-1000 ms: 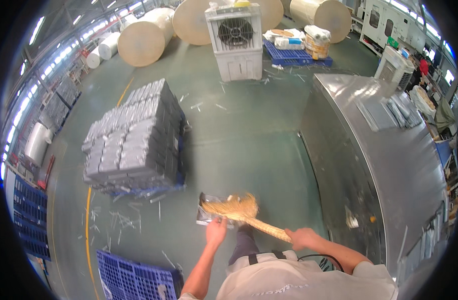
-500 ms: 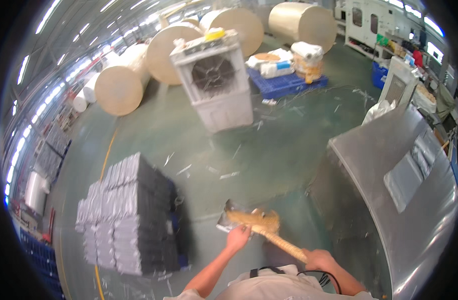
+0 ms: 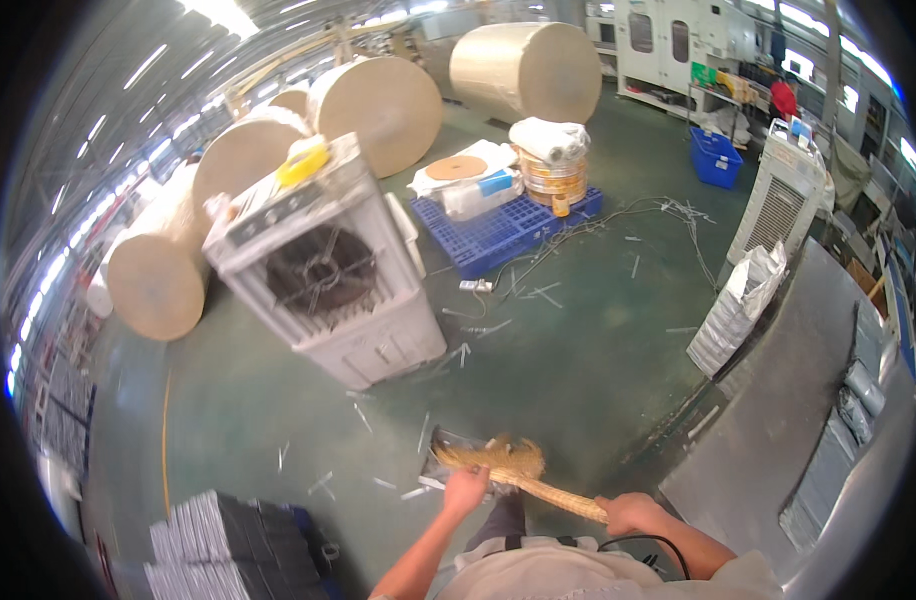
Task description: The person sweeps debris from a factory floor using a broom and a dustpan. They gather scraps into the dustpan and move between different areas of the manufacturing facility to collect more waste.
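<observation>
In front of my body, my left hand [image 3: 466, 489] is closed at the near side of a metal dustpan [image 3: 431, 468], its fingers against the broom. The dustpan's handle is hidden. A straw broom [image 3: 550, 493] lies slantwise, its bushy head over the dustpan and its woven handle running to the lower right. My right hand [image 3: 633, 514] is wrapped round the end of that handle. Some pale debris appears by the broom head, too blurred to name.
A tall white air cooler [image 3: 368, 335] stands ahead left. Beyond are a loaded blue pallet [image 3: 478, 250] with cables beside it and large paper rolls [image 3: 378, 115]. Grey stacked bundles [image 3: 228, 540] are at lower left, a metal sheet surface [image 3: 768, 390] at right. Pale strips litter the green floor.
I have moved forward and the view has turned right: the air cooler is larger and farther left, the bundle stack has slid toward the lower edge. Broom and dustpan have travelled with my hands.
</observation>
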Demonstrator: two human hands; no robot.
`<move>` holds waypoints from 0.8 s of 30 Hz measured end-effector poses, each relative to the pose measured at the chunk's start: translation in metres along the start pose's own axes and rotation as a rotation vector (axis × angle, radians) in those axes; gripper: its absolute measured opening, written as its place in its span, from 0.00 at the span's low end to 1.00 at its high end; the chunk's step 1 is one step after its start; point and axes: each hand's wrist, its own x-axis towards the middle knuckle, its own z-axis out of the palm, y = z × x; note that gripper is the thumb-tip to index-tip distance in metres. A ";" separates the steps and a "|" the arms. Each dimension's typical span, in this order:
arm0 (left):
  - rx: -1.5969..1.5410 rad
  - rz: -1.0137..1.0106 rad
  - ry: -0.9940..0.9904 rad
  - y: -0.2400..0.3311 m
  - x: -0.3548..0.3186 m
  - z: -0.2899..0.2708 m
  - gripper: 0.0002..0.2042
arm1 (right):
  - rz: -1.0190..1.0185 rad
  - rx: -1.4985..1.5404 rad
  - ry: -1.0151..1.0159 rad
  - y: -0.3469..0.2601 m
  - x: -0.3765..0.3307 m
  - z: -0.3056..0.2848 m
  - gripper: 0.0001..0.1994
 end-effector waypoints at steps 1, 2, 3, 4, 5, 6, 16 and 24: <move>0.027 -0.017 -0.046 0.012 0.044 0.003 0.23 | 0.002 0.036 -0.006 0.008 0.020 -0.025 0.26; 0.054 -0.034 -0.086 0.026 0.086 0.001 0.23 | 0.001 0.068 -0.010 0.013 0.037 -0.049 0.25; 0.068 0.023 -0.085 0.044 0.119 0.000 0.24 | 0.022 0.116 0.028 0.018 0.048 -0.072 0.23; 0.081 0.032 -0.155 0.060 0.147 -0.001 0.24 | -0.005 0.118 0.051 0.028 0.067 -0.082 0.24; 0.090 0.052 -0.227 0.081 0.181 0.000 0.25 | 0.028 0.166 0.050 0.041 0.080 -0.096 0.24; 0.103 0.106 -0.311 0.116 0.218 0.010 0.26 | 0.087 0.233 0.069 0.059 0.082 -0.116 0.25; 0.320 0.382 -0.491 0.368 0.530 0.096 0.21 | 0.378 0.470 0.175 0.221 0.214 -0.327 0.39; -0.184 0.260 -0.399 0.566 0.756 0.117 0.17 | 0.415 0.488 0.134 0.380 0.303 -0.602 0.35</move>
